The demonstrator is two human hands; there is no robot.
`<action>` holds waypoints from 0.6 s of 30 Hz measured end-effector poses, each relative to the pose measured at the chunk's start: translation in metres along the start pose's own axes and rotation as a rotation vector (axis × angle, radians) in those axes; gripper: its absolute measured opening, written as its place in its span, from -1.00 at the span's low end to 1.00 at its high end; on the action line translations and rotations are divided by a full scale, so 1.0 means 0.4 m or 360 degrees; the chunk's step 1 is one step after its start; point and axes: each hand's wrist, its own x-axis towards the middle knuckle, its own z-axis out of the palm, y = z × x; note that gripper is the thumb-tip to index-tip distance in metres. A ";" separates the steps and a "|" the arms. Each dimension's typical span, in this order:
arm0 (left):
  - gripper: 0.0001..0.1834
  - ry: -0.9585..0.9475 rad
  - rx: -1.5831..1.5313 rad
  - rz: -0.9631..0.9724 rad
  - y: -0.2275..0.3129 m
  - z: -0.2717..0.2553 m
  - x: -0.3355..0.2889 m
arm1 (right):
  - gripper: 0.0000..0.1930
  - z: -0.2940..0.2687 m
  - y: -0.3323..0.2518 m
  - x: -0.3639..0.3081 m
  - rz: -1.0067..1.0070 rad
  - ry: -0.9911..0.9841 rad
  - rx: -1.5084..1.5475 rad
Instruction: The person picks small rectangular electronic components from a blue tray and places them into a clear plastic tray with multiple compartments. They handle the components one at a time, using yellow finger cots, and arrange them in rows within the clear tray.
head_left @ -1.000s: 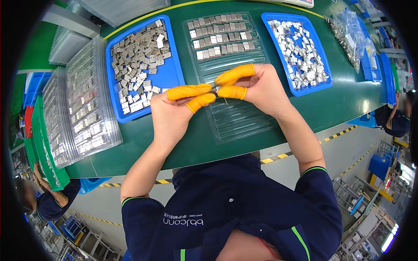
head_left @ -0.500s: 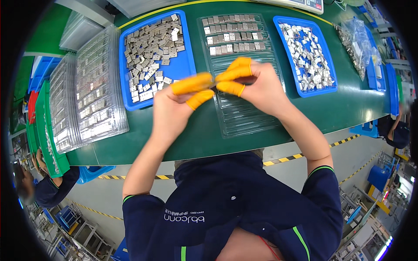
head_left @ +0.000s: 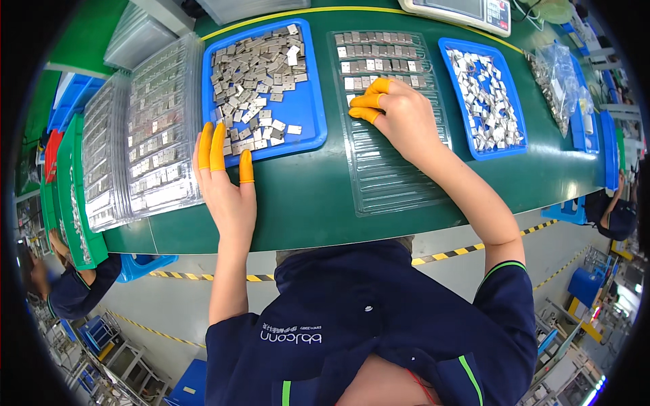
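Observation:
My right hand [head_left: 404,118], in yellow finger cots, is closed at the left end of a slot in a clear plastic tray [head_left: 389,179]. A sliver of a silver USB plug shell shows at its fingertips, mostly hidden. Several rows of silver USB plug shells [head_left: 379,65] fill the far part of this tray; ridged slots lie nearer me. My left hand [head_left: 228,193], also in yellow finger cots, has its fingers spread at the near-left corner of a blue tray [head_left: 305,111]. Loose silver shells [head_left: 254,74] lie heaped in it, some beside those fingertips.
At the right stands another blue tray [head_left: 466,145] of small white-and-silver parts. Stacked clear trays of shells [head_left: 159,128] and a green bin [head_left: 95,254] are on the left. A scale [head_left: 497,17] and a plastic bag of parts [head_left: 558,81] stand farther back.
My hands were together over the clear tray and are now apart. The left went to the blue tray's near corner and spread its fingers; the right came down onto the clear tray.

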 end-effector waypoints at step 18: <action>-0.51 0.0105 -0.0564 -0.0302 -0.042 0.015 -0.024 | -0.78 0.157 -0.204 0.267 -0.1045 -0.0588 0.0514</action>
